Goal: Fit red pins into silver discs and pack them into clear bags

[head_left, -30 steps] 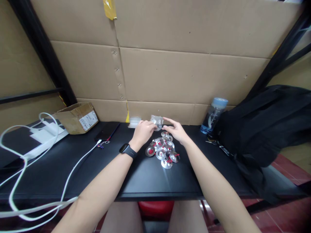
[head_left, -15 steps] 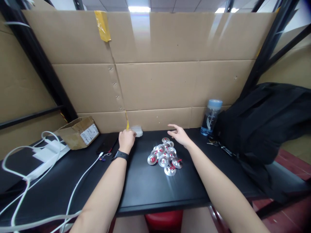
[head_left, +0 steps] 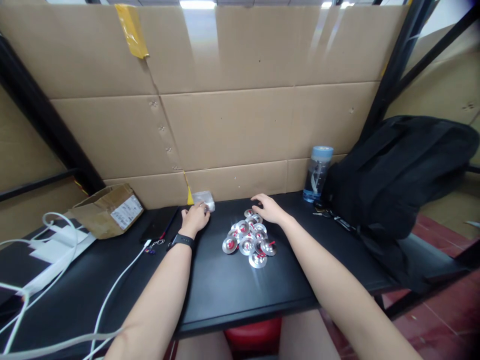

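A heap of small silver finger cymbals (head_left: 247, 245) with red cords lies on the black table (head_left: 225, 295), in front of me. My right hand (head_left: 270, 209) hangs over the far right edge of this heap, fingers apart and slightly bent, holding nothing visible. Further left, my left hand (head_left: 195, 219) wears a black wristband and reaches to the back of the table. Its thumb and index finger come together around a small shiny bit that I cannot make out. Just behind those fingertips sits a clear plastic packet (head_left: 204, 199) against the cardboard.
Cardboard panels (head_left: 225, 125) wall off the back. On the left are an open cardboard box (head_left: 108, 210), a dark flat device (head_left: 158, 225), a white power strip (head_left: 62, 245) and cables. A water bottle (head_left: 317, 175), keys (head_left: 323, 212) and a black backpack (head_left: 397, 185) stand right.
My right hand has lowered a little toward the cymbals, its fingers bending more. The left hand has drawn slightly nearer, uncovering more of the packet. The whole view has shifted a little.
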### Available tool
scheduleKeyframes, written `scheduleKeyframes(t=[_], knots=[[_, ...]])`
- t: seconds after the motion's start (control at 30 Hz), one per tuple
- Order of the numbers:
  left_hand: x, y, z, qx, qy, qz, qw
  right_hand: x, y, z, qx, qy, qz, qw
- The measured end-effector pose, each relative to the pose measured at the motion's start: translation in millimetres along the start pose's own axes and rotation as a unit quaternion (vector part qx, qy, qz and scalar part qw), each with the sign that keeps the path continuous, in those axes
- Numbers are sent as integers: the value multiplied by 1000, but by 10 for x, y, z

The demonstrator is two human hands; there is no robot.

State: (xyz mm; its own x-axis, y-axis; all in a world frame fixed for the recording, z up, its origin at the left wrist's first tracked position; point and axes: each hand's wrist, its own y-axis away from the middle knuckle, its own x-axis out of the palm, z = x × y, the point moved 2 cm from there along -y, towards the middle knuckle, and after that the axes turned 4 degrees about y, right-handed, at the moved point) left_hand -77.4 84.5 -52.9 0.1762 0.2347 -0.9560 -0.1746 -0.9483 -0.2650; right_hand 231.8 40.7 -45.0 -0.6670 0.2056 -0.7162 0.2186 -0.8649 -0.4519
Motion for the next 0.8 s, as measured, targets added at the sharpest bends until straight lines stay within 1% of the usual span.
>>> scheduleKeyframes(t=[0.2,0.4,0.5,0.63,0.73,0.8], knots=[[26,2,10,-3,5,10,1000,-10,19,17,30,30,61,997],[1,40,-20,-5,25,25,999,-13,41,29,22,24,102,994],[13,49,-12,-3,27,29,999,-5,51,25,20,25,102,994],[25,52,6,-3,26,23,999,-11,60,111,6,36,71,997],[0,69,0,0,31,8,999,-4,64,230,-13,51,83,995],[-24,90,-11,0,36,0,999,-1,69,278,1,77,87,993]])
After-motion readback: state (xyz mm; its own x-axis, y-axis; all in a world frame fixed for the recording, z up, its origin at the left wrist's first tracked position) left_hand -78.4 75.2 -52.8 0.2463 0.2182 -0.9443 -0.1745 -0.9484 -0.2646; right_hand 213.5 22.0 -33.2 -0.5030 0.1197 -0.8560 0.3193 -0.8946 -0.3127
